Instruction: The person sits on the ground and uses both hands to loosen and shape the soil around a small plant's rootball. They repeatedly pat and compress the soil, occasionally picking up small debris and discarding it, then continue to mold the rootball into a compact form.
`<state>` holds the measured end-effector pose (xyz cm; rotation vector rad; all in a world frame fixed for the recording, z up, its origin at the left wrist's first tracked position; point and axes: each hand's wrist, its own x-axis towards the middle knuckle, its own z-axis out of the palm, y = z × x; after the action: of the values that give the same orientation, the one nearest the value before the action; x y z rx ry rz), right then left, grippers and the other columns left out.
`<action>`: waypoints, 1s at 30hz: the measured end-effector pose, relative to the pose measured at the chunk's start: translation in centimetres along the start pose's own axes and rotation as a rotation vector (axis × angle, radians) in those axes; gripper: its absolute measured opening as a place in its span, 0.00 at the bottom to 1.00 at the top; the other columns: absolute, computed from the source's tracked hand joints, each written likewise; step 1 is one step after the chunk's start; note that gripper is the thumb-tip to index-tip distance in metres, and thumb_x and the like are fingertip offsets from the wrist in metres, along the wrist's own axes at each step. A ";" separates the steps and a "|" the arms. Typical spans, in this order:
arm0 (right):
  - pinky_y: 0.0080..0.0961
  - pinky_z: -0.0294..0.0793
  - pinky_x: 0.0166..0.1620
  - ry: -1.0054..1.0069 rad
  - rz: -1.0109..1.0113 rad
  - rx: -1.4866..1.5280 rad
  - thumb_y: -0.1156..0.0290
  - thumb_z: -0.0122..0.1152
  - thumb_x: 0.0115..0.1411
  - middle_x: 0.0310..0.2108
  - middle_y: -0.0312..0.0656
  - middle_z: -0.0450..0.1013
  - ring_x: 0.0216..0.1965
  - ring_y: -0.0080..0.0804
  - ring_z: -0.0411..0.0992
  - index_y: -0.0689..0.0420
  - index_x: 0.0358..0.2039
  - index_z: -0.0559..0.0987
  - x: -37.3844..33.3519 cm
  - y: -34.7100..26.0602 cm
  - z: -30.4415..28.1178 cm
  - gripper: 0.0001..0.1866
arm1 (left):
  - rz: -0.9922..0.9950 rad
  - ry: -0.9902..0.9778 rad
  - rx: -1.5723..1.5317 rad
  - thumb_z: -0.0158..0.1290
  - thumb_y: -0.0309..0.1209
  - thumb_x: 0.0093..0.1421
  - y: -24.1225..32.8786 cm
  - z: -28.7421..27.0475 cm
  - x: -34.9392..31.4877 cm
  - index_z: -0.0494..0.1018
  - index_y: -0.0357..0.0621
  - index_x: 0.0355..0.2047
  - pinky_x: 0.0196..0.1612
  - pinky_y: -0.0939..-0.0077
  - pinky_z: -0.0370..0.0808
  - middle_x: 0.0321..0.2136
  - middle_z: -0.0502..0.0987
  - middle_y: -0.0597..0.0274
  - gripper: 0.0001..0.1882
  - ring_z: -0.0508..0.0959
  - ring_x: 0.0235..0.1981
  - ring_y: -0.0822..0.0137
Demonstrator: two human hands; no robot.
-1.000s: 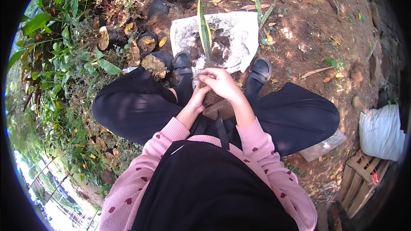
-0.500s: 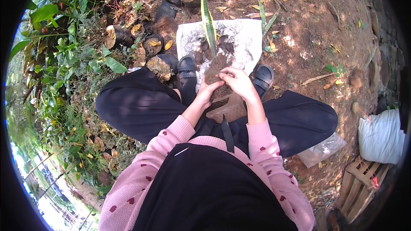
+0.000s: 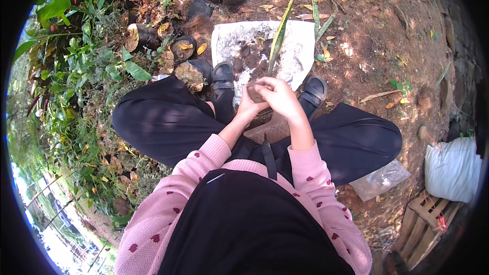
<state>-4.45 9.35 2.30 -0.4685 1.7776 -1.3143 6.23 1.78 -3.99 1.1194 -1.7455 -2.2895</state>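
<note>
A snake plant with a long, yellow-edged leaf (image 3: 281, 33) leans up and to the right from between my hands. Its brown root ball (image 3: 256, 93) is mostly covered by my fingers. My left hand (image 3: 248, 106) is closed around the left and lower side of the root ball. Over the top and right side curls my right hand (image 3: 279, 97), fingers bent against the roots. Beneath the leaf lies a white sack (image 3: 299, 53) strewn with dark soil, just beyond my hands.
Black shoes (image 3: 223, 77) flank the sack's near edge. A tan, woven-looking object (image 3: 272, 128) sits between my legs. Several soil-filled black bags (image 3: 192, 74) and dense plants line the left. To the right are a clear plastic bag (image 3: 379, 178), a white sack bundle (image 3: 453, 165) and a wooden crate (image 3: 423, 224).
The leaf has tipped to the right along with the plant. My right hand has come further over the root ball, which now shows less between my hands.
</note>
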 end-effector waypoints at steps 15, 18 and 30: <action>0.26 0.72 0.36 -0.094 0.101 -0.306 0.66 0.58 0.54 0.26 0.45 0.77 0.28 0.32 0.74 0.60 0.35 0.81 -0.5 0.6 -5.5 0.12 | 0.149 -0.022 0.108 0.65 0.31 0.46 2.0 0.3 0.4 0.38 0.40 0.65 0.63 0.67 0.53 0.63 0.48 0.45 0.55 0.52 0.64 0.59; 0.21 0.70 0.33 -0.155 0.013 -0.323 0.68 0.57 0.57 0.26 0.40 0.76 0.27 0.22 0.70 0.62 0.36 0.80 -0.9 1.3 -6.4 0.12 | 0.107 -0.019 0.070 0.64 0.28 0.47 0.7 0.0 0.8 0.48 0.39 0.62 0.57 0.69 0.63 0.56 0.60 0.50 0.47 0.64 0.56 0.62; 0.17 0.65 0.34 -0.015 0.152 -0.091 0.67 0.59 0.58 0.28 0.30 0.74 0.29 0.15 0.65 0.61 0.35 0.81 -3.0 1.3 -12.2 0.11 | -0.076 -0.178 -0.452 0.55 0.24 0.49 4.6 0.4 -0.7 0.52 0.40 0.61 0.51 0.65 0.71 0.51 0.66 0.52 0.39 0.71 0.50 0.60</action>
<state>-12.35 19.21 3.41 -0.3837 1.8284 -1.1259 4.81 0.76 0.36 0.9294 -1.1440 -2.7084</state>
